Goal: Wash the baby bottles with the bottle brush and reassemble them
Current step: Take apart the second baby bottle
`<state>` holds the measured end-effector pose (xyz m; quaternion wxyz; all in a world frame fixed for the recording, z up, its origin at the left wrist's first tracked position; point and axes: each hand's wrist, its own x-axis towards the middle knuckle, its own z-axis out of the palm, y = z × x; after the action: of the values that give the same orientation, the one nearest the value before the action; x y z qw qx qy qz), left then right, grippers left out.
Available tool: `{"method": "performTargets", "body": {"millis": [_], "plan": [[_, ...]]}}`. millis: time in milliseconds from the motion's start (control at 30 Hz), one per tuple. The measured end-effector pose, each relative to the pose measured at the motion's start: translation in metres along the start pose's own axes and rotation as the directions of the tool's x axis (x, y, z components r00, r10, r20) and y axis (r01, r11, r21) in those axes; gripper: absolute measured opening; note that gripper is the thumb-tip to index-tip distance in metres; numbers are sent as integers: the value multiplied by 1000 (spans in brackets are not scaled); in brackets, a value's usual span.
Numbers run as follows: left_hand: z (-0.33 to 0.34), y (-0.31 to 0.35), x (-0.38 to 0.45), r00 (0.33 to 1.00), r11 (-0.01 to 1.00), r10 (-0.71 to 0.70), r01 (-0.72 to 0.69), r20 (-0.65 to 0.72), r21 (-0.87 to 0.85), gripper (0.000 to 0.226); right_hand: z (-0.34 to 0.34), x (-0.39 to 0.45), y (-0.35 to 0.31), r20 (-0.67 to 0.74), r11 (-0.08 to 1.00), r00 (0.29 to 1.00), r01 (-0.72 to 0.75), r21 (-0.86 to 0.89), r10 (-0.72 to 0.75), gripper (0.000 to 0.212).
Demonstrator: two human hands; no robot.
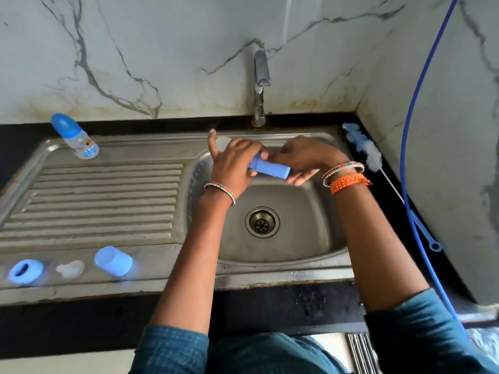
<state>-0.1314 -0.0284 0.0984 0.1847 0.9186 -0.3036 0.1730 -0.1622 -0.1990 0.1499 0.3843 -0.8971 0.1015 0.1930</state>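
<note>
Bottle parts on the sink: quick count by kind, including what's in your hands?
Assembled bottle: 1
Bottle in both hands, left hand, right hand: 1, blue cap on
Loose blue cap: 1
Blue collar ring: 1
Clear teat: 1
Bottle brush: 1
Total: 6

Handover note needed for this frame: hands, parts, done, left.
Left hand and right hand both grip a bottle with blue cap over the sink basin.
Assembled bottle stands at the drainboard's far left corner.
Blue ring, clear nipple and blue cap lie loose on the front rim.
Bottle brush lies right of the sink.
Left: the held bottle's washing, unclear whether done, and reassembling the loose parts.
</note>
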Motion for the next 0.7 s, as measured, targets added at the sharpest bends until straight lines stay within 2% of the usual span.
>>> {"method": "performTargets", "body": {"millis": [67, 133, 167, 200, 267, 300, 333, 367, 400, 433, 467, 533, 600, 700], "plan": [[5, -1, 0, 996, 998, 20, -15, -89, 57, 50, 6, 5, 2, 47, 996, 998, 55, -70, -52, 38], [8, -6, 2, 994, 999, -12, 17, -107, 50, 53, 15, 11, 7, -74, 963, 976, 185, -198, -202, 31], [8, -9, 4, 996, 998, -47, 49, -76, 31, 53, 17, 14, 11, -154, 929, 943, 246, -277, -296, 28], [10, -13, 5, 996, 996, -86, 86, -34, 0, 52, 18, 14, 15, -217, 879, 893, 297, -372, -394, 28], [11, -28, 3, 984, 978, -166, 173, 68, -118, 49, 13, 13, 27, -298, 759, 776, 326, -564, -555, 46], [11, -37, 0, 975, 951, -198, 216, 102, -219, 48, 11, 11, 34, -346, 726, 715, 323, -607, -607, 52], [13, -48, -3, 966, 908, -226, 256, 127, -331, 47, 9, 9, 41, -422, 736, 659, 310, -602, -622, 53], [16, -56, -7, 957, 863, -244, 287, 155, -415, 46, 9, 9, 48, -518, 789, 626, 288, -542, -584, 52], [20, -62, -11, 951, 837, -247, 307, 189, -453, 46, 12, 11, 56, -599, 859, 627, 263, -439, -498, 52], [26, -65, -16, 941, 834, -238, 325, 241, -446, 45, 18, 16, 63, -635, 919, 667, 239, -313, -390, 54], [34, -65, -20, 922, 831, -227, 351, 314, -431, 45, 26, 22, 71, -618, 957, 730, 212, -200, -291, 57], [50, -58, -27, 864, 808, -208, 416, 458, -418, 47, 47, 37, 90, -476, 994, 873, 95, -50, -107, 60], [66, -52, -35, 820, 791, -184, 451, 543, -413, 49, 70, 49, 114, -312, 996, 949, -57, -72, 32, 53], [84, -50, -44, 762, 783, -163, 487, 627, -388, 50, 98, 59, 145, -98, 941, 985, -166, -294, 143, 48]]}}
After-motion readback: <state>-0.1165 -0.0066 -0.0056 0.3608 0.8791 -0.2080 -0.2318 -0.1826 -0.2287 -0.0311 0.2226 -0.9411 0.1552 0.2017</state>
